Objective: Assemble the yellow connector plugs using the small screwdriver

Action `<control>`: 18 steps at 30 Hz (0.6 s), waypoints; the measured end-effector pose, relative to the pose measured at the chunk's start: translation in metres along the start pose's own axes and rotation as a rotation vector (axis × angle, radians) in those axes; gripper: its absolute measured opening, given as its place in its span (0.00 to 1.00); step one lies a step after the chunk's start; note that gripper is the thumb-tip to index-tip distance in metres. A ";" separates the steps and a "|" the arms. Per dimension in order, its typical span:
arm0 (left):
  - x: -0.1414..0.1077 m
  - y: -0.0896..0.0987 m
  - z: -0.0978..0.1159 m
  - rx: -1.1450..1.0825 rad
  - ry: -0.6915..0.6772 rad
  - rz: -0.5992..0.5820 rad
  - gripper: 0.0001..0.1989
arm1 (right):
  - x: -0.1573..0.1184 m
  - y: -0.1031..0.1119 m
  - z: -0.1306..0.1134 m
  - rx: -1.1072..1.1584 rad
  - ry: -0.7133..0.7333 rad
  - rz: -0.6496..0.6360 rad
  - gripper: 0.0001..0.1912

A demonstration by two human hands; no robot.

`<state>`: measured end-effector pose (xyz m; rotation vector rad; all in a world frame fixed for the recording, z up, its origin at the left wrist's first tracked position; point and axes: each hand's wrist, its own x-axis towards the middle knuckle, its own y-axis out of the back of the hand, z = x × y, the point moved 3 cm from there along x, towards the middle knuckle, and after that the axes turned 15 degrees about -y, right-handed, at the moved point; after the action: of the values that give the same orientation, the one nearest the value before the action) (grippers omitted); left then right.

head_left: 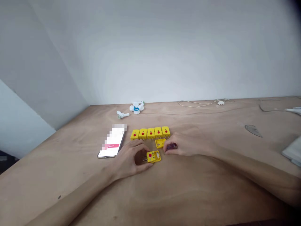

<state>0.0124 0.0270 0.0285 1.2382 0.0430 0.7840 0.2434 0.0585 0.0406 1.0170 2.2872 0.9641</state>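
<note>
An opened yellow two-pin plug (153,156) lies on the table, its pins to the left and a red dot on its face. My left hand (131,158) curves around it, thumb and fingertips closed on its edges. Beyond it rests a loose yellow cover (160,143), hollow side up. My right hand (181,143) is closed beside that cover, fingers curled together. Something dark and purplish (172,146) shows inside the curled fingers; its kind is unclear. Behind the hands stands a row of several closed yellow plugs (150,133), each with a red dot.
A phone (113,141) with a lit screen lies left of my left hand. White pipe-like fittings (122,115) and a white piece with a blue ring (136,109) sit farther back. A thin cord (199,104) runs along the wall. A pale object (293,150) is at the right edge.
</note>
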 end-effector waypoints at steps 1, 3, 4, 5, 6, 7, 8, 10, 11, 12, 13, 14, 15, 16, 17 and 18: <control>0.000 0.000 0.000 -0.001 0.000 0.000 0.11 | 0.000 -0.002 -0.001 -0.022 0.037 -0.022 0.07; 0.000 0.000 0.000 -0.008 -0.003 -0.002 0.11 | -0.001 -0.003 -0.002 -0.086 0.091 -0.031 0.08; 0.000 0.000 -0.001 -0.014 -0.004 -0.002 0.11 | -0.001 -0.003 -0.003 -0.104 0.099 -0.024 0.08; 0.000 0.000 -0.001 -0.024 -0.006 -0.001 0.11 | -0.001 -0.003 -0.003 -0.113 0.095 -0.018 0.07; -0.001 0.000 -0.001 -0.036 -0.008 0.003 0.11 | -0.002 -0.003 -0.003 -0.115 0.090 -0.015 0.07; -0.001 0.000 0.000 -0.051 -0.010 0.010 0.11 | -0.002 -0.002 -0.003 -0.114 0.084 -0.015 0.07; -0.001 0.001 0.000 -0.067 -0.012 0.021 0.12 | -0.003 -0.002 -0.004 -0.113 0.080 -0.015 0.07; -0.001 0.001 0.001 -0.097 -0.011 0.045 0.13 | -0.004 -0.001 -0.006 -0.107 0.071 -0.015 0.07; -0.001 0.001 0.001 -0.112 -0.008 0.053 0.13 | -0.004 -0.001 -0.007 -0.101 0.065 -0.015 0.07; -0.001 0.001 0.001 -0.130 -0.005 0.058 0.13 | -0.004 -0.001 -0.008 -0.098 0.058 -0.014 0.07; -0.001 0.000 0.002 -0.152 -0.002 0.059 0.13 | -0.004 -0.002 -0.008 -0.098 0.048 -0.014 0.07; -0.001 0.000 0.002 -0.175 0.000 0.059 0.13 | -0.004 -0.003 -0.009 -0.100 0.039 -0.017 0.06; -0.001 -0.001 0.002 -0.197 0.002 0.056 0.13 | -0.004 -0.004 -0.009 -0.104 0.030 -0.022 0.06; -0.001 -0.002 0.002 -0.214 0.006 0.055 0.13 | -0.004 -0.005 -0.009 -0.108 0.023 -0.026 0.06; -0.001 -0.002 0.002 -0.223 0.008 0.056 0.13 | -0.004 -0.007 -0.009 -0.112 0.018 -0.026 0.06; -0.001 -0.002 0.002 -0.226 0.011 0.061 0.14 | -0.004 -0.008 -0.009 -0.114 0.014 -0.023 0.06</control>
<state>0.0136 0.0242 0.0271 1.0246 -0.0732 0.8249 0.2362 0.0481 0.0413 0.9375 2.2224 1.0824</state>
